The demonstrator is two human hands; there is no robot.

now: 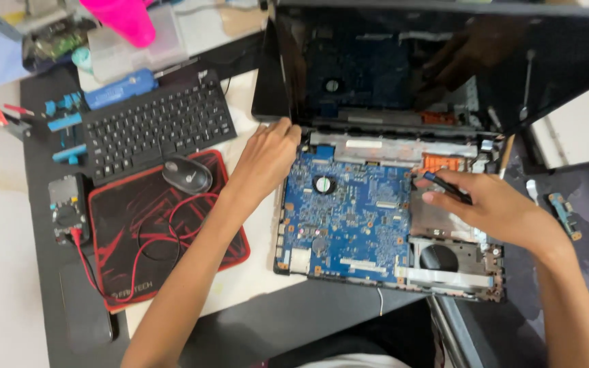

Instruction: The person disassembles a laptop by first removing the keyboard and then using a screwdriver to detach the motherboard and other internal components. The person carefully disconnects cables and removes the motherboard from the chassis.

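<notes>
1. Working over an opened laptop (376, 225), the person has its keyboard deck off and the blue motherboard (349, 218) laid bare; judged from this, the step in hand is stripping or servicing the inner parts near the hinge side.
2. The left hand (267, 157) rests at the upper left corner of the base, by the hinge, fingers curled down against the frame. It seems to steady the chassis; whether it pinches anything cannot be told.
3. The right hand (492, 204) holds a slim dark tool (448, 187) pinched between thumb and fingertips, its tip pointing toward the orange part (438, 163) at the upper right of the board.
4. The next move likely calls for a light, exact touch with the tool's tip at that spot, while the other hand keeps the base from sliding.
5. The laptop sits on the desk in front of the person, its dark screen (444, 61) tilted back and mirroring the board. The board is dense with small chips, with a round coin cell (324, 184) near its top and an empty fan well (441, 257) at the lower right.
6. To the left lie a black keyboard (158, 126), a mouse (187, 174) on a red-and-black mat (165, 232), and a multimeter (68, 208) with a red lead.
</notes>
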